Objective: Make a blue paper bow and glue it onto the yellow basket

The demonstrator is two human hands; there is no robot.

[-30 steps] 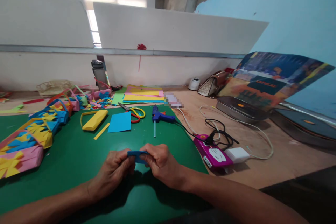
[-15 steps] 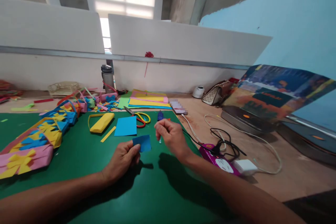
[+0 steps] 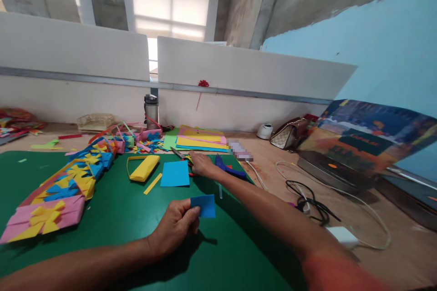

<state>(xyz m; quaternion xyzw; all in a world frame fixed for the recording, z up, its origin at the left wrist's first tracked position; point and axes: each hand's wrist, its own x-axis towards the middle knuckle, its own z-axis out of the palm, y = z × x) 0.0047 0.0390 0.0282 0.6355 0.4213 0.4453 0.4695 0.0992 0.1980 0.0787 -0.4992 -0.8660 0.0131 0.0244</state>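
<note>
My left hand (image 3: 177,225) pinches a small blue piece of paper (image 3: 206,206) between thumb and fingers, just above the green mat (image 3: 136,254). Farther out, my right hand (image 3: 202,164) is closed over the handles of the scissors (image 3: 178,153). The blades point to the far left, and bits of yellow and red handle show around the fingers. A larger blue paper square (image 3: 175,174) lies flat left of the scissors. Beside it are a yellow strip (image 3: 152,184) and a small yellow paper bag (image 3: 145,168) with a handle. A blue glue gun (image 3: 229,168) rests right of my right hand.
Paper bags with flowers (image 3: 48,216) line the mat's left side. Coloured sheets (image 3: 201,141), paper scraps and a bottle (image 3: 151,111) stand behind. To the right are a phone (image 3: 241,151), cables (image 3: 314,200), a white adapter (image 3: 342,236) and a handbag (image 3: 285,134).
My right hand has moved away, forward and left, onto the scissors, uncovering the glue gun. The left hand still holds the small blue paper. The view has tilted up and shifted left.
</note>
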